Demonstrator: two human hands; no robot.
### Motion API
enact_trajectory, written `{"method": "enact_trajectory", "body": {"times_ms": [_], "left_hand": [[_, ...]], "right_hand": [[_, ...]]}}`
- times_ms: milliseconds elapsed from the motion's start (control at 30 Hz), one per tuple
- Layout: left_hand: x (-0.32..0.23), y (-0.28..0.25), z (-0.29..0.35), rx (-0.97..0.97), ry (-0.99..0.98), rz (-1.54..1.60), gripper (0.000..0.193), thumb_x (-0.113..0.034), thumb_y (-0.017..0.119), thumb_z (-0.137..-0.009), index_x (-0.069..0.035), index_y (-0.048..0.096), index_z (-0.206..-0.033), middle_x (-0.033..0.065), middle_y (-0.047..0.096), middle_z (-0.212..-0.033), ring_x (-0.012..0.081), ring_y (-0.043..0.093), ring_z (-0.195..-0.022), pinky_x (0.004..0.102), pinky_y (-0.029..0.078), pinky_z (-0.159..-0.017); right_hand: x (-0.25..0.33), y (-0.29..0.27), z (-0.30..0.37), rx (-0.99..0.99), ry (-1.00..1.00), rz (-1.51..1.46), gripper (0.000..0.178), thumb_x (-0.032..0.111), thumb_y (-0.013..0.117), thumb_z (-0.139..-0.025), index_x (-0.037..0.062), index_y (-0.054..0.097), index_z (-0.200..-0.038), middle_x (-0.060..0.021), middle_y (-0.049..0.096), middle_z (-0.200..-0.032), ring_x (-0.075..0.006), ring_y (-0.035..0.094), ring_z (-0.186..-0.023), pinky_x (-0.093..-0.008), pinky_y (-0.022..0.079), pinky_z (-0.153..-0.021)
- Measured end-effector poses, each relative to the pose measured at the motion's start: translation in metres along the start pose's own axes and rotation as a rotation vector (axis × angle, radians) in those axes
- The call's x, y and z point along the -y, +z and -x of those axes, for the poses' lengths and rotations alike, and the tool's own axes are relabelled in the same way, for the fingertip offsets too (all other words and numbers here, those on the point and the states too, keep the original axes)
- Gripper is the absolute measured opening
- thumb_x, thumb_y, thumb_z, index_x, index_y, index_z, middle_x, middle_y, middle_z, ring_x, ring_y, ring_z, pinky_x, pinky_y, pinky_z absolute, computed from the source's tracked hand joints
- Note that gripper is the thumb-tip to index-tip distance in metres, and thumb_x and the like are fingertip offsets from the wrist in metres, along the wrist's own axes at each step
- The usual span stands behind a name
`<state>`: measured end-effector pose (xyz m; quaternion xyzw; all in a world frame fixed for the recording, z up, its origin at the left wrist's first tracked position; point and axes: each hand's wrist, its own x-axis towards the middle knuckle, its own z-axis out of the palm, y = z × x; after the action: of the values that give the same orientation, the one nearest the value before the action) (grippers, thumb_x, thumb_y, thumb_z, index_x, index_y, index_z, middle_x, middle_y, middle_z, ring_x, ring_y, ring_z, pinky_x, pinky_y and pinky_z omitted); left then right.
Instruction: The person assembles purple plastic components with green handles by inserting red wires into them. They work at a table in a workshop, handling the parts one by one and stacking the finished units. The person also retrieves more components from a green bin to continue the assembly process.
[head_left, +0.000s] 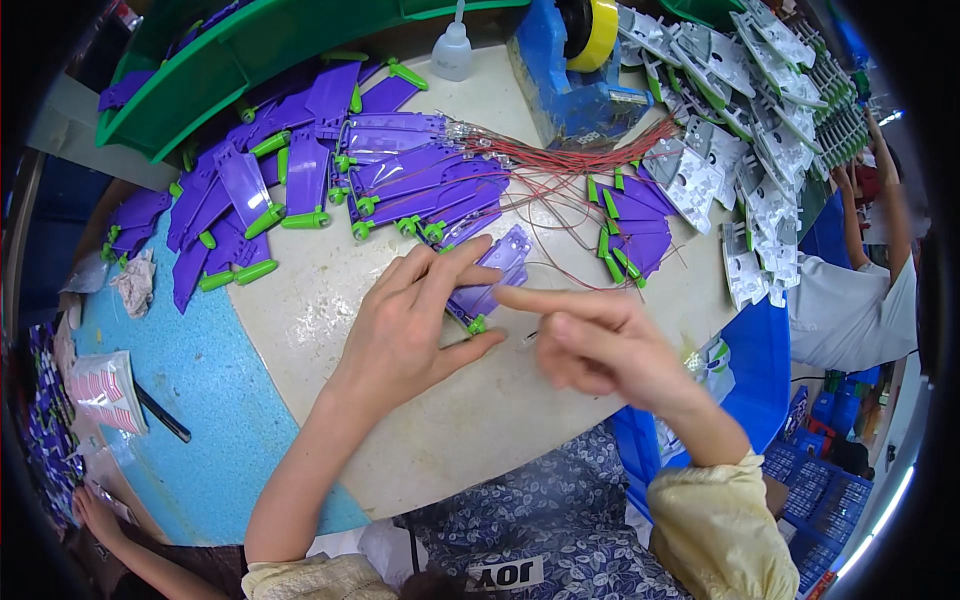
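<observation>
My left hand (405, 310) grips a purple plastic wing-shaped part (462, 300) against the table, its thumb beside the green end piece (477, 324). A clear purple cover (513, 250) shows at the far end of that part. From the right, my right hand (610, 345) reaches in with its index finger stretched to the part's edge. Its other fingers are loosely curled and a little blurred, and I see nothing in them. Just beyond lie similar purple parts (420, 172) with green ends, with thin red wires (570, 155) running from them.
More purple parts (240, 185) lie at left below a green bin (270, 55). A white squeeze bottle (452, 52) and blue tape dispenser (545, 75) stand at the back. Grey-white parts (740, 150) pile up at right, above a blue bin (755, 370). Other people are at both sides.
</observation>
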<state>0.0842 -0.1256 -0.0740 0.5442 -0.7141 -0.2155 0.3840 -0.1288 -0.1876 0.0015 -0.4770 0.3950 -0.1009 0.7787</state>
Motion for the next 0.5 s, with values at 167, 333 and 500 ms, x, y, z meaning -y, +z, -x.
{"method": "enact_trajectory", "body": {"times_ms": [167,333,500], "left_hand": [[0.002,0.003,0.001,0.000,-0.008,0.022,0.081,-0.018,0.086,-0.070,-0.004,0.049,-0.140,0.0045,0.072,-0.112,0.0251,0.059,-0.092,0.0378,0.050,-0.083],[-0.002,0.001,0.001,-0.065,0.048,-0.033,0.069,-0.012,0.086,-0.069,-0.002,0.057,-0.130,0.0090,0.070,-0.106,0.0255,0.061,-0.090,0.0365,0.052,-0.077],[-0.010,0.016,0.018,-0.250,0.123,-0.217,0.040,-0.006,0.086,-0.067,0.002,0.068,-0.102,0.0147,0.064,-0.105,0.0275,0.065,-0.087,0.0340,0.056,-0.069]], "right_hand": [[-0.029,0.002,-0.014,0.044,0.023,0.082,0.043,0.032,0.047,-0.109,0.0128,0.054,-0.146,-0.0001,0.055,-0.063,-0.0025,0.041,-0.048,-0.0207,0.033,-0.045],[-0.026,0.007,-0.021,-0.051,0.036,0.303,0.042,0.029,0.048,-0.108,0.0102,0.054,-0.145,-0.0021,0.056,-0.060,-0.0043,0.046,-0.051,-0.0245,0.038,-0.048],[-0.032,0.014,-0.021,-0.188,-0.158,0.555,0.040,0.018,0.056,-0.101,0.0046,0.060,-0.138,-0.0098,0.063,-0.065,-0.0127,0.056,-0.055,-0.0314,0.048,-0.056]]}}
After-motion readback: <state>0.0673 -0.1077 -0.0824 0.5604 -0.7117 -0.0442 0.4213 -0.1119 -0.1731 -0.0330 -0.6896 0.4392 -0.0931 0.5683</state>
